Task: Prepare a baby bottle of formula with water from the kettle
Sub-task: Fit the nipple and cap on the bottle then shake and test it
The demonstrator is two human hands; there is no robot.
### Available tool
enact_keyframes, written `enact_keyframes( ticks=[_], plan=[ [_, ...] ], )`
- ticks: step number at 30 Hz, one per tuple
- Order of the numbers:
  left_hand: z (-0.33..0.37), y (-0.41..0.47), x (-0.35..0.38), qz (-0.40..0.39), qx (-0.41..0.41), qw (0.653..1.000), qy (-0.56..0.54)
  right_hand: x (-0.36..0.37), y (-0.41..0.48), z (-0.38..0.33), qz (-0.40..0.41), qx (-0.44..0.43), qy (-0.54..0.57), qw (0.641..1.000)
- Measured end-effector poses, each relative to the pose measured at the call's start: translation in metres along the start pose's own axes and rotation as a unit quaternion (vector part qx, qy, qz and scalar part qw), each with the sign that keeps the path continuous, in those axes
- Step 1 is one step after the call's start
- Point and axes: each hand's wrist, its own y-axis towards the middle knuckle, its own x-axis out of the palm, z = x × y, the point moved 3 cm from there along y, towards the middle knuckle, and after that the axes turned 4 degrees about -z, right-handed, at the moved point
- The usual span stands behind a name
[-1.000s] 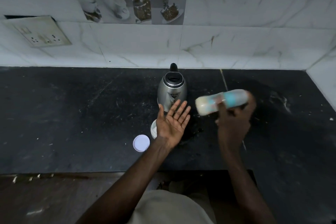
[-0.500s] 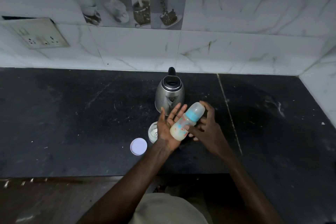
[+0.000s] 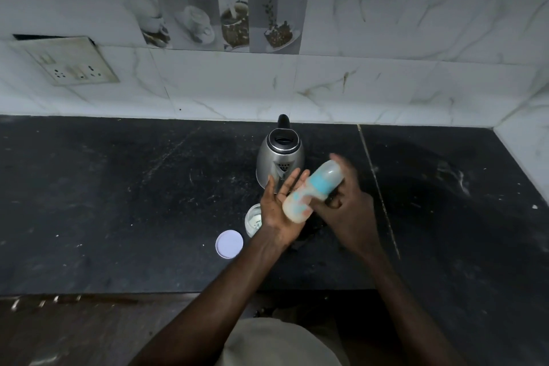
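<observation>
We hold the baby bottle (image 3: 314, 189), milky with a blue collar, tilted with its base low; the steel kettle (image 3: 277, 159) stands upright just behind it.

Shiny steel kettle (image 3: 279, 164), matt counter (image 3: 118, 202)

Mid counter (image 3: 118, 187) is crowded: kettle (image 3: 280, 157) stands near the back, a small open jar (image 3: 253, 218) sits just in front-left of it, and a loose lid (image 3: 229, 244) lies flat beside the jar toward the front edge. The front approach to the kettle is blocked by the left hand (image 3: 279, 211), palm up, and the right hand (image 3: 347, 214) gripping a tilted bottle (image 3: 312, 190) between them. Wide bare counter runs left of the lid and right of the right hand; the tiled wall (image 3: 326, 92) closes the back and the side wall (image 3: 528, 151) closes the far right corner
</observation>
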Motion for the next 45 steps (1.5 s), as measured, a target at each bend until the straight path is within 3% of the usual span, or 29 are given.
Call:
enact_keyframes(
  ticks=[1, 2, 5, 7, 10, 17, 19, 21, 23, 24, 26, 27, 30, 31, 33, 35, 36, 39, 40, 41, 43, 44, 45],
  plan=[
    [-0.001, 0.002, -0.001, 0.006, -0.002, 1.000, 0.000, 0.001, -0.004, 0.006, -0.013, -0.007, -0.045, 0.999],
    [-0.001, 0.003, 0.000, 0.013, 0.001, 1.000, 0.005, -0.004, -0.003, 0.008, 0.029, 0.003, -0.042, 0.999],
    [0.001, 0.004, -0.002, 0.018, 0.007, 0.999, 0.033, -0.008, -0.007, 0.012, 0.216, 0.084, 0.166, 0.958],
    [-0.001, 0.003, -0.006, 0.022, 0.002, 1.000, 0.009, 0.007, -0.009, 0.012, 0.155, 0.085, 0.142, 0.974],
    [-0.004, 0.005, -0.013, 0.007, -0.008, 1.000, -0.027, 0.028, -0.013, 0.024, -0.066, 0.097, 0.081, 0.990],
    [-0.007, 0.005, -0.006, -0.029, -0.026, 0.999, -0.028, 0.025, -0.012, 0.026, -0.082, 0.084, 0.118, 0.986],
    [-0.007, 0.005, -0.005, -0.029, -0.029, 0.999, -0.026, 0.017, -0.007, 0.020, -0.108, 0.052, 0.094, 0.988],
    [-0.009, 0.006, -0.005, -0.025, -0.036, 0.999, -0.011, -0.002, 0.004, 0.010, -0.122, 0.012, 0.001, 0.992],
    [-0.011, 0.006, -0.002, -0.006, -0.030, 0.999, 0.025, -0.026, 0.015, 0.001, -0.028, -0.016, -0.066, 0.997],
    [-0.011, 0.007, -0.003, 0.008, -0.024, 0.999, 0.041, -0.036, 0.018, -0.005, 0.066, -0.016, -0.014, 0.998],
    [-0.010, 0.009, -0.004, 0.014, -0.019, 0.999, 0.049, -0.037, 0.015, -0.009, 0.226, -0.001, 0.152, 0.962],
    [-0.008, 0.010, -0.005, 0.014, -0.017, 0.999, 0.041, -0.029, 0.013, -0.011, 0.238, 0.011, 0.165, 0.957],
    [-0.004, 0.012, -0.004, 0.013, -0.019, 1.000, 0.012, 0.001, 0.005, -0.006, 0.008, 0.023, -0.030, 0.999],
    [-0.003, 0.014, -0.003, 0.016, -0.017, 1.000, 0.013, 0.001, 0.004, -0.001, 0.004, 0.025, -0.053, 0.998],
    [0.000, 0.016, -0.006, 0.038, -0.004, 0.999, 0.034, -0.014, 0.008, -0.002, 0.133, 0.062, 0.103, 0.984],
    [0.001, 0.016, -0.011, 0.031, -0.002, 0.999, 0.041, -0.019, 0.005, -0.004, 0.267, 0.068, 0.232, 0.933],
    [0.001, 0.015, -0.014, 0.029, -0.002, 0.999, 0.035, -0.017, 0.005, -0.006, 0.261, 0.064, 0.218, 0.938],
    [0.000, 0.014, -0.015, 0.024, -0.006, 1.000, 0.008, -0.002, -0.001, -0.003, 0.037, 0.070, 0.012, 0.997],
    [0.001, 0.014, -0.014, 0.026, -0.002, 1.000, 0.007, -0.006, -0.002, 0.000, 0.032, 0.062, -0.042, 0.997],
    [0.003, 0.014, -0.013, 0.029, 0.006, 0.999, 0.016, -0.014, 0.001, 0.000, 0.075, 0.064, -0.043, 0.994],
    [0.006, 0.016, -0.013, 0.032, 0.014, 0.999, 0.035, -0.029, 0.004, -0.004, 0.247, 0.062, 0.100, 0.962],
    [0.007, 0.015, -0.013, 0.029, 0.013, 0.999, 0.027, -0.030, 0.005, -0.001, 0.284, 0.066, 0.148, 0.945],
    [0.007, 0.013, -0.013, 0.027, 0.013, 0.999, 0.017, -0.025, 0.005, -0.007, 0.264, 0.072, 0.144, 0.951]
  ],
)
